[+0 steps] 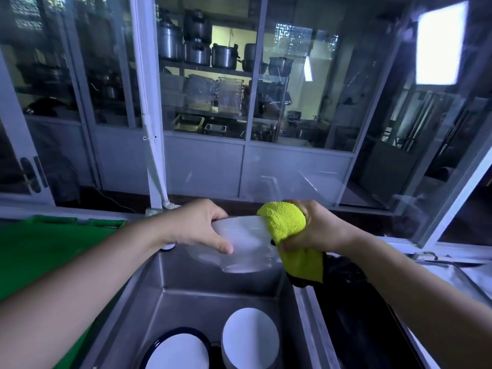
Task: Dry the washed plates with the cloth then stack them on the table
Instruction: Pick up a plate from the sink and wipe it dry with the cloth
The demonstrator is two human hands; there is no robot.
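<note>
While left hand (197, 226) grips blurred plate (247, 247), right hand (318, 230) clutches yellow cloth (286, 222), sink (213, 288) holds dark-rimmed plate (178, 352), plain plate (250, 334)

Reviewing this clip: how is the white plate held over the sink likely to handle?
The plate looks rigid, keeping its shape under the left hand. Its glossy, washed surface is probably slippery until the cloth dries it. Likely breakable if dropped into the steel sink.

Held plate (246, 242) motion-blurred, right rim behind cloth (286, 225).
</note>
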